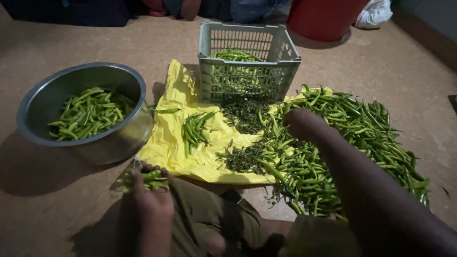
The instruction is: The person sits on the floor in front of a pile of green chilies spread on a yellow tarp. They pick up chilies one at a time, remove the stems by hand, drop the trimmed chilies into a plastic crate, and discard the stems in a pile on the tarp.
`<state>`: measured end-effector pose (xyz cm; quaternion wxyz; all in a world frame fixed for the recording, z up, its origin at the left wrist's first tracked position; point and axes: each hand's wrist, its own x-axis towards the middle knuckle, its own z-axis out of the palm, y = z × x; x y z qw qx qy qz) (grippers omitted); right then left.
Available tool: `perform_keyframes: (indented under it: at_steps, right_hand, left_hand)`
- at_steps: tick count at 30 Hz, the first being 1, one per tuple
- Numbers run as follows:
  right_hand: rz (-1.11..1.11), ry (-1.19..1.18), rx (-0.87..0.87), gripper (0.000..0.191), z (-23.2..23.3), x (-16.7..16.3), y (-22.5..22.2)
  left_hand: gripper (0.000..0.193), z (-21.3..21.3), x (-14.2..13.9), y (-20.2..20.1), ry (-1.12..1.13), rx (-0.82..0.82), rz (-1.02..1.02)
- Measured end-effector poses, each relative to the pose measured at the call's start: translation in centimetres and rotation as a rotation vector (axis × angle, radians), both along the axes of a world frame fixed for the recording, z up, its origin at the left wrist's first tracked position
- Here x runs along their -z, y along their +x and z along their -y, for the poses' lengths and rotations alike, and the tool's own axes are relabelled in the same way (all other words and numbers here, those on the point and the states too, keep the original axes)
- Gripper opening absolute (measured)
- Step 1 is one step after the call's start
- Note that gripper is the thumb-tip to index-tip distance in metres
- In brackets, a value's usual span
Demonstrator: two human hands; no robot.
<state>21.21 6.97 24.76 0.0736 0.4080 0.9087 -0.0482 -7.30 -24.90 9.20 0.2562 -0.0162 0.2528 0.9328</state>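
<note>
My left hand (148,190) is closed around a small bunch of green chillies (152,180), held low near my knee in front of the yellow sheet (171,143). My right hand (301,123) reaches into the big heap of green chillies (347,138) on the right, fingers curled down among them; what it grips is hidden. A small group of chillies (194,128) lies on the sheet's middle. Dark plucked stems (245,114) are scattered beside it.
A steel bowl (119,138) at the left holds sorted chillies. A grey plastic crate (247,71) with chillies stands behind the sheet. A red bucket (323,19) and another seated person's clothing are at the far edge. My own legs are at the bottom.
</note>
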Motion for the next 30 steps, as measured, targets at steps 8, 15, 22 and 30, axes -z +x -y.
perform_keyframes:
  at_steps: [8, 15, 22, 30]
  right_hand:
    - [0.079, -0.159, 0.142, 0.032, -3.4, 0.2, 3.0]
    - [0.024, 0.084, -0.006, 0.028, -6.1, -3.0, 1.5]
    - [-0.07, -0.015, -0.182, 0.03, -5.4, -1.9, -0.9]
    - [-0.464, -0.556, 0.395, 0.037, -2.9, 10.4, 5.6]
  left_hand:
    - [0.026, 1.2, -3.1, -0.3, -0.028, -0.116, 0.042]
    - [0.029, 3.0, -10.0, -4.3, -0.007, -0.213, -0.034]
    - [0.026, 2.0, -13.5, -13.9, -0.268, -0.073, -0.111]
    - [0.045, -7.2, -18.5, -21.6, -0.381, 0.161, 0.021]
